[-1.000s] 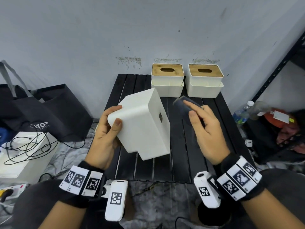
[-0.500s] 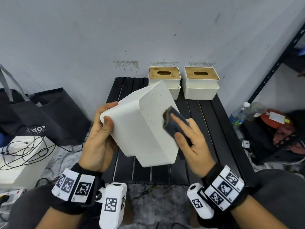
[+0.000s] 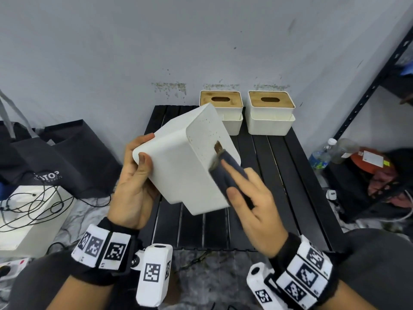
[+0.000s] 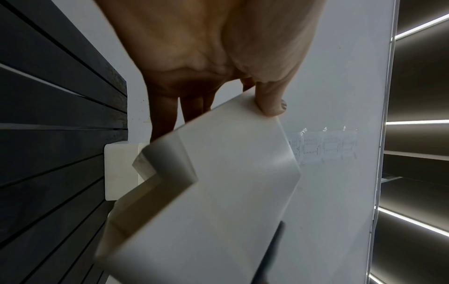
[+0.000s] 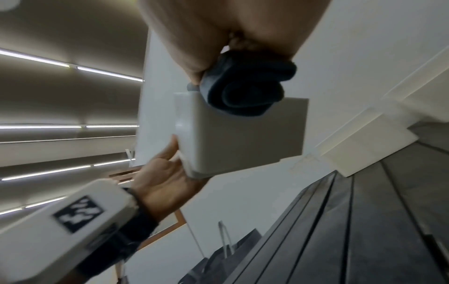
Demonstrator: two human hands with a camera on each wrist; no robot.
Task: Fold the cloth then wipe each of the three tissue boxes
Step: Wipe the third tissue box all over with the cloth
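The left hand [image 3: 131, 186] grips the raised, tilted white tissue box [image 3: 185, 162] above the black slatted table [image 3: 279, 193]. The right hand [image 3: 252, 202], fingers extended, presses the folded dark cloth [image 3: 228, 173] against its speckled face, now lower than half a second ago. Two wood-lidded tissue boxes [image 3: 270, 113] sit at twelve o'clock.

The held box [image 3: 183, 162] is white, its upturned face flecked with small brown specks, with a brown edge showing just above the cloth [image 3: 228, 173], which is dark blue-grey. The two far boxes [image 3: 221, 108] [image 3: 270, 113] are white with light brown wood-grain lids. The table [image 3: 274, 175] is black, in slats. The wall [image 3: 201, 41] is pale grey with a band of dark speckled marks low down. The wristbands [image 3: 101, 248] [image 3: 306, 274] are black, carrying white tags printed with black square patterns. The bags [image 3: 67, 157] at left are black, one with white lettering. The shelf frame [image 3: 368, 95] at right is black.
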